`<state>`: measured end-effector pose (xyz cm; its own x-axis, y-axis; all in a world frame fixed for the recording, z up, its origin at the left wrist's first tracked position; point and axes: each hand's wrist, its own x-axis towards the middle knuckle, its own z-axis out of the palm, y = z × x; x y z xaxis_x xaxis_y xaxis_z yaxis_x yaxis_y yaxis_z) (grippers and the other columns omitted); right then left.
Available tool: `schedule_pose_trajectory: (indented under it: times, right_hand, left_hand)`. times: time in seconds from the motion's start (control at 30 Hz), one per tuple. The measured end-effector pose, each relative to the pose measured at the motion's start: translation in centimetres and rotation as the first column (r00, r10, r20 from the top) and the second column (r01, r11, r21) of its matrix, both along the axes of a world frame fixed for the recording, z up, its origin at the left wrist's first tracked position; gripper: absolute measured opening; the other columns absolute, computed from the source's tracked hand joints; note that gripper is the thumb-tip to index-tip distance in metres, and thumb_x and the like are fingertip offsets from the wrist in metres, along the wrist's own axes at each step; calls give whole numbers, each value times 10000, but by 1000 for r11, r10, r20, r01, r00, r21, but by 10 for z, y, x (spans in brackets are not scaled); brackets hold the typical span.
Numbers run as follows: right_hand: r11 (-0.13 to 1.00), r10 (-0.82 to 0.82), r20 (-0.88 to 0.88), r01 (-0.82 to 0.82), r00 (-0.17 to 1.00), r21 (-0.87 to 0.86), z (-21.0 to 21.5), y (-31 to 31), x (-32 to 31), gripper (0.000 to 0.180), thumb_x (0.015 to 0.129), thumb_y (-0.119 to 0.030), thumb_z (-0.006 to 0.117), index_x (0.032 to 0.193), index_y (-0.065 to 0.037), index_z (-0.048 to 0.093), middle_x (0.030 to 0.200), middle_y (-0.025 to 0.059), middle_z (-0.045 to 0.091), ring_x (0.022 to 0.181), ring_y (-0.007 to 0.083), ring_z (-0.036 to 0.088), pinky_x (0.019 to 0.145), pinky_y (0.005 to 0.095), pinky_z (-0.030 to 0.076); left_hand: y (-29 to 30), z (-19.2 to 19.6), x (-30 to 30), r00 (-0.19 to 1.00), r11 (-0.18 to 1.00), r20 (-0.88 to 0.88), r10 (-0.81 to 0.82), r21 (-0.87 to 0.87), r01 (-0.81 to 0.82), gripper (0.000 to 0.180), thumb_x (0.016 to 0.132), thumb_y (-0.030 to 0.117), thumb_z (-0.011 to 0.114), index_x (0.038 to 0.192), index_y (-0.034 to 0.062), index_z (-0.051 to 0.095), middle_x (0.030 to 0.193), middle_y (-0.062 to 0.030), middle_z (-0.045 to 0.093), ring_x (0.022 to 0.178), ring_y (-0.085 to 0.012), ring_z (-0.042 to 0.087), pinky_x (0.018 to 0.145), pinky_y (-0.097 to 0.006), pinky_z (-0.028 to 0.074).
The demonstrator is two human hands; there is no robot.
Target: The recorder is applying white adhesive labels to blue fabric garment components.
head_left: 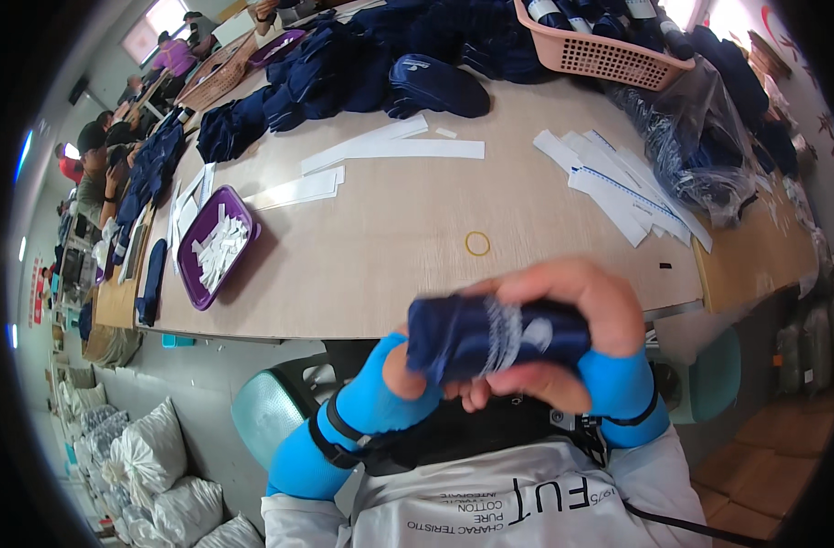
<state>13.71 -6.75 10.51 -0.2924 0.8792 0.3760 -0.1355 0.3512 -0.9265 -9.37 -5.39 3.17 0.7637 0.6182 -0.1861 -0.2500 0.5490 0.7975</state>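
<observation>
A rolled navy cloth bundle (453, 340) with a white print lies crosswise between my hands, above the near edge of the table. My right hand (607, 306) wraps over its right part, thumb and fingers on either side. At its left end, my left hand (403, 373) is closed on it, with most of those fingers hidden behind the roll. Both hands are slightly blurred. Just beyond them, a yellow rubber band (477, 243) rests on the wooden table (380, 247).
A purple basket (253, 228) of small white pieces stands at left. White paper strips (408, 148) lie mid-table, more strips (618, 187) at right. Navy cloth items (321, 78) heap along the back. A pink basket (609, 59) holds navy rolls beside a plastic bag (700, 146). People sit far left.
</observation>
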Motion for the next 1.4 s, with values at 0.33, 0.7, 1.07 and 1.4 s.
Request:
schedule_pose_trajectory:
  times: [0.33,0.7,1.07,1.4]
  right_hand:
    - [906,-1,365,-153,931,394,4,17,8,389,827,-206,899,1059,42,709,1503,412,484,1043,260,718,801,264,539]
    - [900,-55,219,-46,974,433,-13,24,11,405,867,-174,857,1196,-16,682,1540,447,406,1000,217,676,876,304,519]
    - [973,-98,203,50,974,226,-36,12,4,725,868,-217,816,1459,1,456,1153,233,694,863,283,736,800,328,571]
    - [977,-155,149,130,977,167,-50,14,5,395,873,-166,813,1162,-11,593,846,98,695,722,162,698,658,266,525]
  left_hand:
    - [8,84,5,927,951,-215,308,97,-293,211,1001,120,641,1070,-53,740,1010,-155,776,935,-179,739,900,-326,581]
    - [1,80,12,955,909,-113,275,355,-220,703,735,47,917,1364,-46,617,1338,-147,674,1220,-226,656,1096,-366,476]
    - [8,53,19,925,765,-30,379,572,-295,348,863,30,790,1188,8,667,1240,-162,656,1163,-216,624,1059,-347,462]
    - [22,36,25,886,424,64,459,860,-282,234,790,13,840,988,70,730,1256,-126,596,1181,-267,624,1022,-378,499]
